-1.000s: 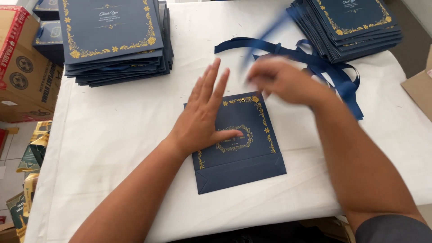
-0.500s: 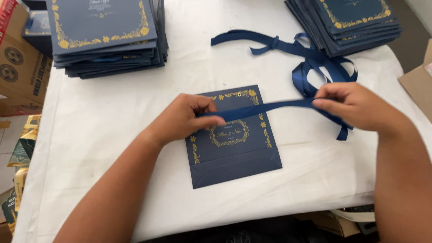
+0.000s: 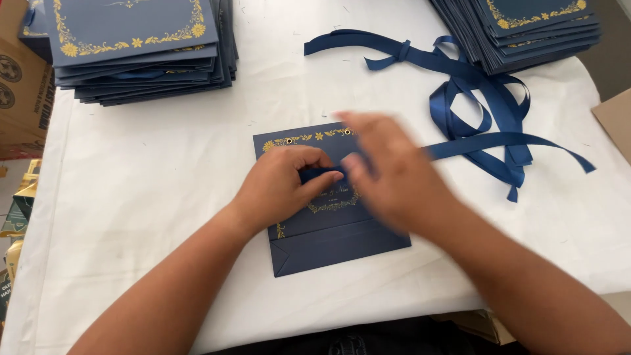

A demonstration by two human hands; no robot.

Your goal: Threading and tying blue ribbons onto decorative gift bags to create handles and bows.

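A flat navy paper gift bag (image 3: 342,246) with gold floral border lies in the middle of the white worktop (image 3: 164,197), its folded bottom toward the person and two small metal eyelets near its far edge. On top of the bag, the left hand (image 3: 282,187) has its grip closed: thumb and fingers pinch the end of a navy satin ribbon (image 3: 486,141), near the middle of the bag's face. The right hand (image 3: 394,174) is blurred and lies over the right part of the bag, just beside the left hand; I cannot tell if its grip is open or closed, or if it holds the ribbon. From under this hand the ribbon goes to the right over the worktop. Beyond it lies a loose heap of more navy ribbons (image 3: 460,85). At the far left corner stands a stack of the same bags (image 3: 138,46), and a second stack (image 3: 532,26) at the far right. A cardboard box (image 3: 20,85) stands beside the left edge of the worktop.
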